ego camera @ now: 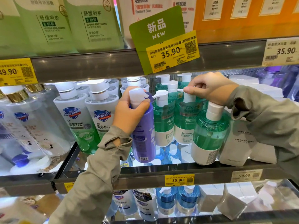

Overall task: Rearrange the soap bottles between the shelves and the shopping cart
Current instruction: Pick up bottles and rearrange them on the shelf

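Left hand [129,117] grip round purple bottle [143,136] neck; right hand [210,91] pinches green bottle [184,126].

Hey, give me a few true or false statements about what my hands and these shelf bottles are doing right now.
1. The left hand grips a purple bottle. True.
2. The right hand holds a white box. False: it pinches the pump of a green bottle.
3. A green NEW sign hangs above the hands. True.
4. The Safeguard bottles stand right of the purple bottle. False: they stand to its left.
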`<control>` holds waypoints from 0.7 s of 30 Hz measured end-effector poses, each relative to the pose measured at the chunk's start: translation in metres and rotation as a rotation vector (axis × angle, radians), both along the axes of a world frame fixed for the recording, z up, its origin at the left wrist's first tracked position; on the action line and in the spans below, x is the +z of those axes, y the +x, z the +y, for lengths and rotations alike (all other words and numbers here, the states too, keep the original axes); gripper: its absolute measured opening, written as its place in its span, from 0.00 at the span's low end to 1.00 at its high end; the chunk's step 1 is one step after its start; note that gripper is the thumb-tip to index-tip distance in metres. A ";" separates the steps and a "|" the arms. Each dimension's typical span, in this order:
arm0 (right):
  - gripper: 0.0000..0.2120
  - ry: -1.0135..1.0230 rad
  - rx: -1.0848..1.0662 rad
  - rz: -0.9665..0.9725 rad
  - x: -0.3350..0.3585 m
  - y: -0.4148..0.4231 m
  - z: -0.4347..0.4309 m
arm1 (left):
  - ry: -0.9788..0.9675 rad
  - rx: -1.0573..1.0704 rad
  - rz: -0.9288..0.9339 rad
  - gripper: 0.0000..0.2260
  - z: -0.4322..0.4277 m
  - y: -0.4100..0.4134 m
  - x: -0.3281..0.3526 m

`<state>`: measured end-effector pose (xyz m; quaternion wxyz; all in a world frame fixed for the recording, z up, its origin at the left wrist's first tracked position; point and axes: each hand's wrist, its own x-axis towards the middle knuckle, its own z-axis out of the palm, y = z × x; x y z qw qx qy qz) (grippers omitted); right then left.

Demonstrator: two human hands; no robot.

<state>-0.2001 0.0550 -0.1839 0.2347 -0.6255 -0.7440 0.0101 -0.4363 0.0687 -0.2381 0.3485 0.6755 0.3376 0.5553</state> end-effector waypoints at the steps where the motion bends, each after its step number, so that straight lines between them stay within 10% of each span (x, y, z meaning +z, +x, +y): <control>1: 0.15 -0.004 0.001 0.029 0.000 0.002 -0.005 | -0.006 0.003 -0.004 0.09 0.000 0.000 0.000; 21: 0.19 0.089 0.153 0.010 -0.005 0.026 -0.069 | -0.011 -0.002 0.016 0.10 0.001 -0.001 0.000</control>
